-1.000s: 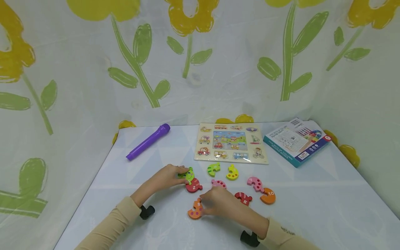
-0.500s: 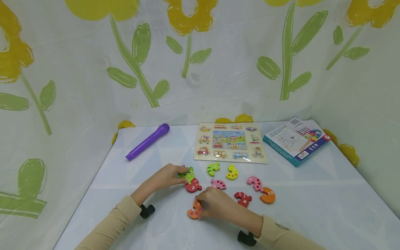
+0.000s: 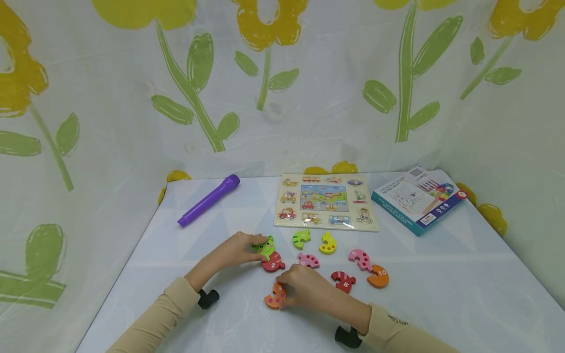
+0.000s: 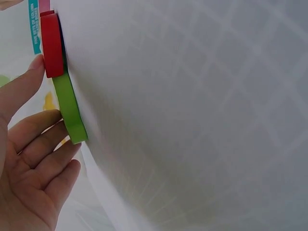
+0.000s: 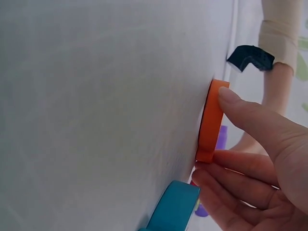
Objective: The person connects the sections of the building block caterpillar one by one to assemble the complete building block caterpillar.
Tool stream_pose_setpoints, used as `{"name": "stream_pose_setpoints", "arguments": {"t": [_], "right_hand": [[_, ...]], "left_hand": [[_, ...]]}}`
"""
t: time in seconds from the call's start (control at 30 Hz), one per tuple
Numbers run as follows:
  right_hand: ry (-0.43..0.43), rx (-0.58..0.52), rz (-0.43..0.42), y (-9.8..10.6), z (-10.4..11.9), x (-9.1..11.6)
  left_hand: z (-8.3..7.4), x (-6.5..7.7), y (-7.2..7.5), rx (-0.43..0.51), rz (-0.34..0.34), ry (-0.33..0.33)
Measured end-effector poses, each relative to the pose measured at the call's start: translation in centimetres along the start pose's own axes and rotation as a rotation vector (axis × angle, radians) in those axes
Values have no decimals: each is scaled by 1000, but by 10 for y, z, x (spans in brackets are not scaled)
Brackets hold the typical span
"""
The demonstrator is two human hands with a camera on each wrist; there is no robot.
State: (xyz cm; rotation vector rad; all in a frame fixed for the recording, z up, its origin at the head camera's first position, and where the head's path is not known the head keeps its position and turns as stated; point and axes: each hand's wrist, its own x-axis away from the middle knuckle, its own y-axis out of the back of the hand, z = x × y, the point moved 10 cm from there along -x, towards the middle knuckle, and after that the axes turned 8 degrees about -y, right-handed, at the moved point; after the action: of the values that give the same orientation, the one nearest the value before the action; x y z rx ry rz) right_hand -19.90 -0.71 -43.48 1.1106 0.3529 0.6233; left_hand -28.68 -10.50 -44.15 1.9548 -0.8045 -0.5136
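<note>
My left hand (image 3: pixel 236 252) grips a green caterpillar-head puzzle piece (image 3: pixel 267 249), which is joined to a red piece (image 3: pixel 273 263) numbered 2. In the left wrist view my thumb touches the red piece's edge, and fingers rest along the green edge (image 4: pixel 70 108). Nearer the front, my right hand (image 3: pixel 309 289) pinches an orange dotted piece (image 3: pixel 274 298) numbered 3 between thumb and fingers. It lies low, close to the tabletop. A teal piece (image 5: pixel 174 207) shows beside the right fingers in the right wrist view; the hand hides it in the head view.
Green (image 3: pixel 301 239), yellow (image 3: pixel 327 244), pink dotted (image 3: pixel 309 260) and red (image 3: pixel 342 280) pieces lie beyond the right hand. Farther right, a pink piece (image 3: pixel 361 259) adjoins an orange one (image 3: pixel 378 277). Behind are a purple toy microphone (image 3: pixel 208 201), a picture puzzle board (image 3: pixel 325 224) and a box (image 3: pixel 417 201).
My right hand has shifted slightly left, and the orange piece has turned a little in its grasp. The left hand and its joined pieces stay put.
</note>
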Motion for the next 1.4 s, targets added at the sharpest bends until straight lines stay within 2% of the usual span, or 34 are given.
{"name": "stream_pose_setpoints", "arguments": {"t": [0.2, 0.43, 0.63, 1.0, 1.4], "right_hand": [[-26, -5, 4, 0, -3, 0], [-11, 30, -46, 9, -1, 3], [-13, -68, -38, 18, -10, 4], [-1, -160, -33, 32, -25, 3], [6, -125, -33, 35, -35, -7]], "left_hand": [[4, 0, -2, 12, -3, 13], [6, 0, -3, 19, -5, 6], [5, 0, -2, 27, 0, 7], [6, 0, -3, 37, 4, 25], [7, -1, -4, 31, 6, 24]]}}
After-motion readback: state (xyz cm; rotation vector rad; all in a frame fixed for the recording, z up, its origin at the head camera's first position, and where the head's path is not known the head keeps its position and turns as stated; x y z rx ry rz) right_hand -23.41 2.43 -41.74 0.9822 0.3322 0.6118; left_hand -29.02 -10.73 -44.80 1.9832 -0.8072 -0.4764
